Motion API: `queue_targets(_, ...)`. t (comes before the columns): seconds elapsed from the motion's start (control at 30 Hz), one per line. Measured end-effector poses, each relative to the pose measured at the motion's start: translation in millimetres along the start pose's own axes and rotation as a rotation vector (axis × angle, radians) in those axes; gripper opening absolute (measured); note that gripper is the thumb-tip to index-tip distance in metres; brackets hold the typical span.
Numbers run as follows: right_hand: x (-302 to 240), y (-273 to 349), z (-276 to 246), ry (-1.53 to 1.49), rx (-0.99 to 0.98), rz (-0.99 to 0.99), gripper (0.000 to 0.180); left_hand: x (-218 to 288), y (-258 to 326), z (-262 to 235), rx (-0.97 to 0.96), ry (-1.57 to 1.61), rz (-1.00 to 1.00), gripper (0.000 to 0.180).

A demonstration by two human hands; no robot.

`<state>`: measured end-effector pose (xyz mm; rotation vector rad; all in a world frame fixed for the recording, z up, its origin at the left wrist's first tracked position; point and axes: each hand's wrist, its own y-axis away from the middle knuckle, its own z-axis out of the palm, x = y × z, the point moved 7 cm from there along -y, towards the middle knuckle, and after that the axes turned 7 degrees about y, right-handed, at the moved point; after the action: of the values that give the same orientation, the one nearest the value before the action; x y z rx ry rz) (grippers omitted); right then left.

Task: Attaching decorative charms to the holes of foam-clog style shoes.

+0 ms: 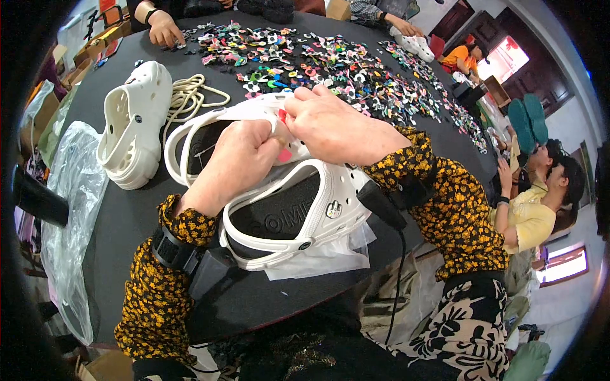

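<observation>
My left hand (pixel 238 155) is closed at the front of a white clog (pixel 184 147), over the edge of its opening; its fingertips are partly hidden. My right hand (pixel 330 124) bends over the same clog's perforated top, fingers curled in a pinch. At its fingertips shows a small red piece (pixel 283 116), mostly covered. A pink patch (pixel 284 154) sits beside the left knuckles. Closer to me lies another white clog (pixel 311 219) with a small charm (pixel 333 209) on its side, resting on thin white wrapping (pixel 337 257). A third white clog (pixel 136 120) leans at the left.
Colourful shoe charms (pixel 305 60) cover the far side of the black table (pixel 254 298). Beige cord (pixel 190 92) lies by the left clog, and clear plastic (pixel 73 209) hangs at the left edge. Co-workers' hands (pixel 165 30) reach in across the table; people sit at right.
</observation>
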<state>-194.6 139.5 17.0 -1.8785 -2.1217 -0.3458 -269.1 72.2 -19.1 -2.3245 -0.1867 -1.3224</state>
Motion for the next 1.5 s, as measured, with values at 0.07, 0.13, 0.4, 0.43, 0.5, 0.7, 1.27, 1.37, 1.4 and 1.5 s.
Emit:
queue_targets(0.07,1.5,-0.3,1.2,-0.014,-0.003,0.006,0.019,-1.5,-1.3,1.6,-0.008,-0.004,0.008,0.019)
queue_targets(0.13,1.4,-1.4,2.6,-0.002,0.012,0.018,0.02,-5.5,-1.8,3.0,-0.019,0.003,-0.027,0.019)
queue_targets(0.4,16.2,6.7,9.2,-0.016,0.03,0.058,0.024,-18.8,-10.6,-3.1,0.04,0.233,-0.14,0.034)
queue_targets(0.43,19.9,9.6,11.3,-0.069,0.037,0.079,0.025,-16.7,-11.8,-3.0,0.035,0.255,-0.107,0.034)
queue_targets(0.5,20.8,15.3,11.6,-0.049,0.097,0.054,0.024,-15.8,-12.4,-2.8,0.021,0.198,-0.112,0.033)
queue_targets(0.7,23.6,38.5,-0.1,-0.244,0.241,0.115,0.021,-3.0,-8.9,-5.0,-0.058,0.153,-0.152,0.033)
queue_targets(1.27,23.3,108.6,3.2,-0.646,0.418,0.363,0.022,30.2,4.8,13.9,-0.366,-0.159,0.021,0.056)
queue_targets(1.37,20.2,99.7,-2.8,-0.603,0.492,0.361,0.021,28.0,5.8,18.1,-0.33,-0.11,-0.004,0.042)
queue_targets(1.4,21.7,97.6,-1.4,-0.643,0.479,0.391,0.023,27.4,6.0,18.9,-0.321,-0.137,-0.006,0.041)
queue_targets(1.5,24.4,93.3,6.1,-0.742,0.416,0.513,0.028,26.7,6.3,22.3,-0.322,-0.187,-0.019,0.038)
